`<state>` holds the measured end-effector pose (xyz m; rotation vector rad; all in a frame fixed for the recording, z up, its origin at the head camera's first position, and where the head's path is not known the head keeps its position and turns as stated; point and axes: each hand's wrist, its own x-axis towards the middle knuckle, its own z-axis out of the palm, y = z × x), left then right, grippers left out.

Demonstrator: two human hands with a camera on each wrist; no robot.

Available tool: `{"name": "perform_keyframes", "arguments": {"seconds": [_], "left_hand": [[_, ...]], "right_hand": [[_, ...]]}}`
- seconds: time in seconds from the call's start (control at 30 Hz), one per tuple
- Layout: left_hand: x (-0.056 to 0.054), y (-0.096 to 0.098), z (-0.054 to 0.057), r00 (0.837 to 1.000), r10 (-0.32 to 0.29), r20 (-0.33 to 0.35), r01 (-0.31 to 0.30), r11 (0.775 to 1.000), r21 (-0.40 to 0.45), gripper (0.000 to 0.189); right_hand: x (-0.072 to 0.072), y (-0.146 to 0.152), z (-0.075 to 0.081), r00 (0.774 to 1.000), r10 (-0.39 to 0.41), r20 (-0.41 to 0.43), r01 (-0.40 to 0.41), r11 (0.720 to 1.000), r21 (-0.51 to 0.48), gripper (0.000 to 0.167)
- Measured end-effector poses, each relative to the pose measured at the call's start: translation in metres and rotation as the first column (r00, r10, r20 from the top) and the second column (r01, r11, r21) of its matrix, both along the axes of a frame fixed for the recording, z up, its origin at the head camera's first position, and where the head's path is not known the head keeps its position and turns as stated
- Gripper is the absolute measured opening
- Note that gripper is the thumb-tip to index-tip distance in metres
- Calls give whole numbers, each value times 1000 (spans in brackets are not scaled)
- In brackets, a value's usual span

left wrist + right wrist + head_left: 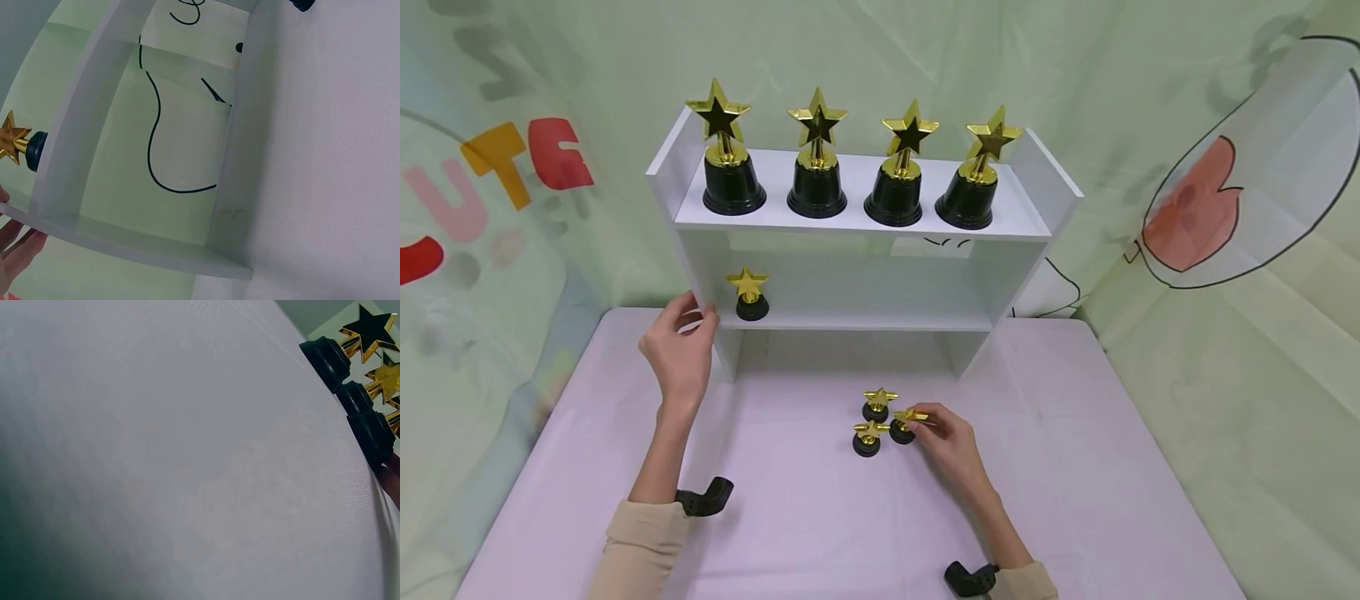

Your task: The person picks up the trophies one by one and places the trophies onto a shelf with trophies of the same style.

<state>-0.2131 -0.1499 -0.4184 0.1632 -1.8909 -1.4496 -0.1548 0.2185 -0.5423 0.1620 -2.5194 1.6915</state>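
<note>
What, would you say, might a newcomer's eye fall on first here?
Probably the four large star trophies lined up along the top of the white shelf. Next, perhaps, the lone small trophy at the lower board's left end, where the left hand grips the shelf's side. In front, the right hand pinches one of three small trophies clustered on the table.
</note>
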Motion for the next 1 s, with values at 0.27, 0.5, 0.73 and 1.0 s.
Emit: {"name": "perform_keyframes", "arguments": {"seconds": [0.27, 0.5, 0.73, 1.0], "left_hand": [[15, 10, 21, 1000, -5, -11, 5, 1000, 3, 25], [16, 11, 23, 1000, -2, -11, 2, 1000, 3, 25], [5, 4, 8, 1000, 1, 0, -1, 1000, 9, 24], [-3, -4, -6, 1000, -9, -16, 9, 1000, 9, 23]], "right_hand": [[2, 2, 2, 1000, -10, -13, 10, 999, 34, 20], [6, 4, 10, 995, 10, -102, -6, 999, 38, 22], [16, -5, 47, 979, 47, -199, -15, 987, 159, 20], [13, -6, 56, 962, 63, -267, -4, 976, 216, 23]]}}
